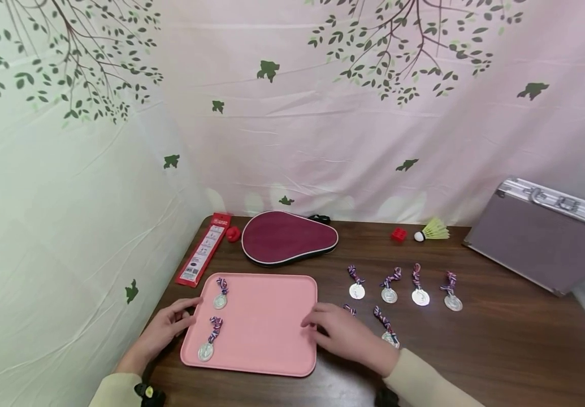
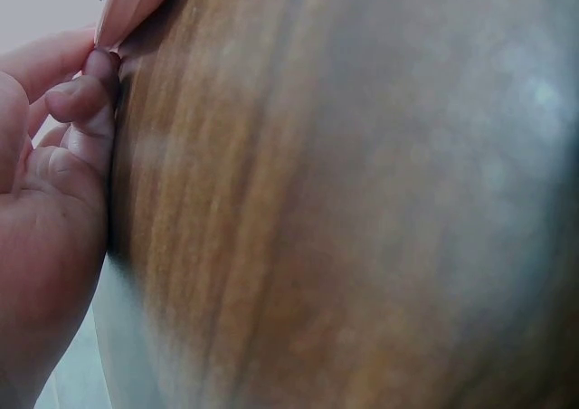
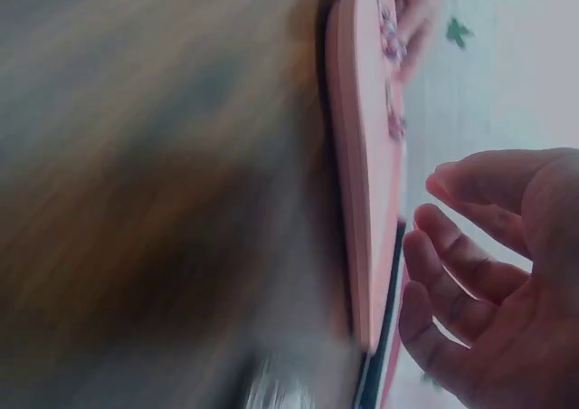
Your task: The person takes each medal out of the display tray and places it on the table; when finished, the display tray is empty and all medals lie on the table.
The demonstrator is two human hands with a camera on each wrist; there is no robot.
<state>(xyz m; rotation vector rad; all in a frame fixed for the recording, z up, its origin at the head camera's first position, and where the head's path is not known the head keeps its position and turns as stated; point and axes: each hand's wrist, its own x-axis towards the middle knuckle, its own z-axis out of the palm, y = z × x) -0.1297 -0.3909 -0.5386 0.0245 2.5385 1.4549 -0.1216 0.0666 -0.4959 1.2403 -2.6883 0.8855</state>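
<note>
A pink tray (image 1: 267,322) lies on the table with two silver medals on its left side, a far medal (image 1: 220,301) and a near medal (image 1: 206,351), each with a striped ribbon bundled above it. My left hand (image 1: 167,328) pinches the tray's left rim; the left wrist view shows its fingertips at the edge. Over the right rim hovers my right hand (image 1: 348,333), fingers loosely bent and apart from the tray in the right wrist view. Several more medals, including one at the back (image 1: 357,290), lie right of the tray. One near the right hand is mostly hidden.
Behind the tray lie a maroon paddle case (image 1: 289,238), a red flat package (image 1: 203,249) and a small red object (image 1: 233,234). Farther right are a red block (image 1: 399,234), a yellow shuttlecock (image 1: 432,230) and a grey metal-edged case (image 1: 541,234). A curtain (image 1: 292,141) hangs behind.
</note>
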